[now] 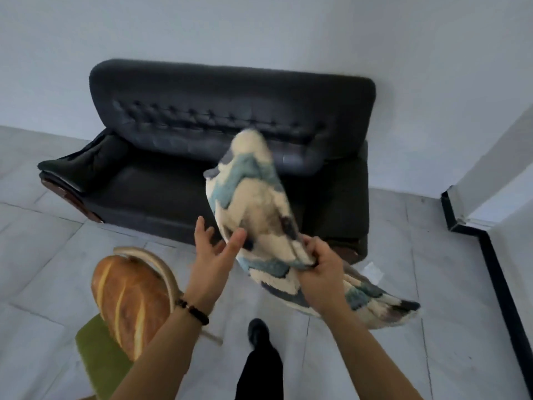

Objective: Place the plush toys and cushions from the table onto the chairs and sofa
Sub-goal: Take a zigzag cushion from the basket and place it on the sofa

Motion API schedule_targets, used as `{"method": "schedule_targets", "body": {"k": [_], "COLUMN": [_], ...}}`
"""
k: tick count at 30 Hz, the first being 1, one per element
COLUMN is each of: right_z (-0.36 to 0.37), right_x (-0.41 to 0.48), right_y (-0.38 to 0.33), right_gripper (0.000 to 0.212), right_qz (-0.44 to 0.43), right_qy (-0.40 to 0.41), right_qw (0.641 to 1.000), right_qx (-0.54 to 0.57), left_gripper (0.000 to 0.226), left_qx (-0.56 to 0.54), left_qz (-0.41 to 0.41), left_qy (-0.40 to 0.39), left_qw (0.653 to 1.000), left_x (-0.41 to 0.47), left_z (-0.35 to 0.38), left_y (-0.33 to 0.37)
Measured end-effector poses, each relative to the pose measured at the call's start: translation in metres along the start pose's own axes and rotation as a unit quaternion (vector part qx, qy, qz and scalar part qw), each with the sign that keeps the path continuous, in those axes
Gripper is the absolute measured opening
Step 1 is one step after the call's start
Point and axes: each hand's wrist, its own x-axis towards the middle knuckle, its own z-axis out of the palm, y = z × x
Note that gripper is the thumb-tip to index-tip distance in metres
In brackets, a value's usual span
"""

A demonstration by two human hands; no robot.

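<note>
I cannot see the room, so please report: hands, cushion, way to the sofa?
Right hand grips shaggy cushion by its edge; left hand open, fingertips on it. Cushion in the air before black sofa, not yet placed. No obstacle seen between.

A black leather sofa (pixel 173 183) stands against a pale wall (pixel 259 30) on grey floor tiles (pixel 43 226).

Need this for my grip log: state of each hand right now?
Left hand: open, touching the cushion.
Right hand: gripping the cushion's edge.
</note>
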Motion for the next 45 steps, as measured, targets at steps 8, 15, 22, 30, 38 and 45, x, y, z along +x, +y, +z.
{"method": "schedule_targets", "body": {"k": [8, 15, 22, 30, 38, 45], "right_z": [0.062, 0.073, 0.102, 0.186, 0.286, 0.337], "right_x": [0.187, 0.305, 0.415, 0.540, 0.613, 0.644], "right_y": [0.044, 0.105, 0.195, 0.221, 0.340, 0.430], "right_gripper": [0.027, 0.077, 0.059, 0.048, 0.039, 0.067], "right_qz": [-0.073, 0.064, 0.159, 0.040, 0.147, 0.289], "right_qy": [-0.086, -0.147, -0.164, -0.056, -0.021, -0.104], "right_qw": [0.981, 0.938, 0.926, 0.926, 0.875, 0.862], "right_qx": [-0.160, -0.306, -0.299, -0.372, -0.462, -0.405], "left_gripper": [0.077, 0.038, 0.033, 0.040, 0.062, 0.064], "left_qx": [-0.133, -0.061, -0.084, -0.098, 0.035, 0.339], "left_qz": [-0.089, -0.049, -0.074, -0.169, -0.224, -0.009], "left_qy": [0.133, 0.211, 0.290, 0.265, 0.092, -0.098], "left_qw": [0.978, 0.974, 0.950, 0.944, 0.970, 0.936], "left_x": [0.223, 0.368, 0.521, 0.669, 0.836, 0.927], "left_z": [0.048, 0.048, 0.031, -0.014, -0.024, -0.025], "left_y": [0.013, 0.027, 0.042, 0.018, -0.107, -0.197]}}
